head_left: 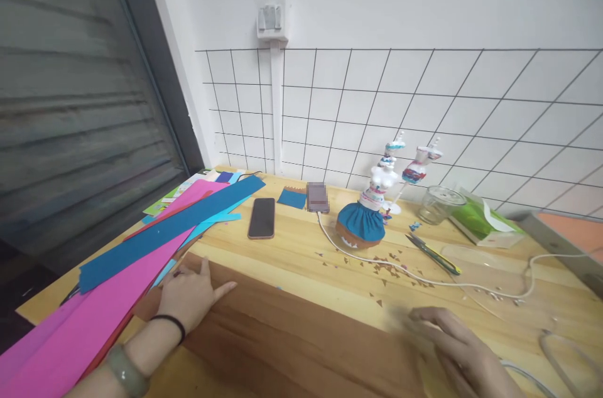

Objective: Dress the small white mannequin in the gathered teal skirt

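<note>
A wide brown sheet, crepe paper by its look point(301, 348), lies across the front of the wooden table. Spread on its left end is my left hand point(188, 294), with thumb and fingers apart, pressing it down. My right hand point(452, 344) hovers or rests by the sheet's right end, fingers stretched out; its fingertips are smeared by motion, so I cannot tell whether they touch the sheet. Beyond the sheet stands a small white dress form point(380, 181) wearing a gathered blue skirt point(362, 222) with a brown hem. Small brown paper scraps point(389, 269) are scattered in front of it.
Blue point(174, 228) and pink strips point(155, 260) are piled at left. A phone point(261, 218), a blue-brown piece point(293, 197) and a device with a white cable point(318, 197) lie behind. A yellow-black cutter point(433, 253), glass jar point(441, 203) and green tissue pack point(485, 222) are at right.
</note>
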### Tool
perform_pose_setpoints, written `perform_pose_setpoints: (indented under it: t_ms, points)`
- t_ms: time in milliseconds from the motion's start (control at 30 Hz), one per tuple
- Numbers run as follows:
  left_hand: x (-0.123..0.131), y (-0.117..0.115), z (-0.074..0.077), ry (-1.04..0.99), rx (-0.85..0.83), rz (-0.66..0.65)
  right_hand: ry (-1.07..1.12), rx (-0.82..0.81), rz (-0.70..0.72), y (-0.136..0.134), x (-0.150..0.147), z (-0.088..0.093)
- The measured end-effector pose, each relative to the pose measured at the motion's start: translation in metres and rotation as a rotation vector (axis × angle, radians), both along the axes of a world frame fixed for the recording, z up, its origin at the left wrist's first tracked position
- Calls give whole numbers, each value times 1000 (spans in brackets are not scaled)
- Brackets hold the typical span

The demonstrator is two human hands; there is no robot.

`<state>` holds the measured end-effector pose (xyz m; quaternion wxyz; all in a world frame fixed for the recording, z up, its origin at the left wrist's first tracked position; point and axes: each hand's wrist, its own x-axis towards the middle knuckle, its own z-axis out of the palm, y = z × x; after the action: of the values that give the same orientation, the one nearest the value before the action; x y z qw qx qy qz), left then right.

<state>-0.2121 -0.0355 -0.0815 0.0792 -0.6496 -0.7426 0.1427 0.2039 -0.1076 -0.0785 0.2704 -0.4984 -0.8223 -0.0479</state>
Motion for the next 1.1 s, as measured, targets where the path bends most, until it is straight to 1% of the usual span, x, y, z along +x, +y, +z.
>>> perform_pose_setpoints:
  t_ms: [33, 67, 100, 133, 167, 233, 267, 333, 400, 500, 600, 667, 733, 833, 933, 1000, 1100]
  points:
    - [1, -1, -1, 16, 5, 2, -7, -28, 29, 4, -11, 2]
    - [1, -1, -1, 26, 7, 3, -40, -100, 59, 9, -25, 5]
    - [1, -1, -2, 29, 5, 2, -64, -182, 61, 13, -42, 7]
    - [1, -1, -2, 31, 0, 5, -81, -242, 114, 18, -61, 10]
    - [1, 0, -2, 30, -5, 9, -102, -336, 194, 23, -81, 11]
    - [2, 1, -3, 25, -13, 22, -132, -484, 409, 32, -120, 13]
    - [2, 1, -3, 25, -14, 30, -139, -526, 491, 36, -137, 13]
    - [3, 1, -3, 25, -12, 48, -154, -577, 595, 44, -161, 10]
    - [4, 0, -4, 24, -13, 61, -161, -605, 654, 49, -170, 5]
    - [5, -1, -5, 15, -15, 74, -192, -632, 675, 51, -161, -3]
    - [5, -1, -5, 17, -13, 69, -240, -610, 627, 46, -134, -9]
    - [5, -1, -5, 17, -8, 61, -273, -559, 589, 40, -110, -15]
    - [4, -2, -6, 17, 8, 58, -323, -463, 570, 32, -84, -24]
    - [0, -2, -7, 20, 45, 55, -354, -194, 513, 20, -49, -37]
    - [1, -4, -6, -14, 68, 73, -374, -48, 437, 11, -29, -42]
    - [11, -7, -4, -52, 100, 73, -395, -4, 413, 9, -25, -41]
    - [45, -19, -1, -106, 154, -20, -419, 38, 405, 10, -27, -41]
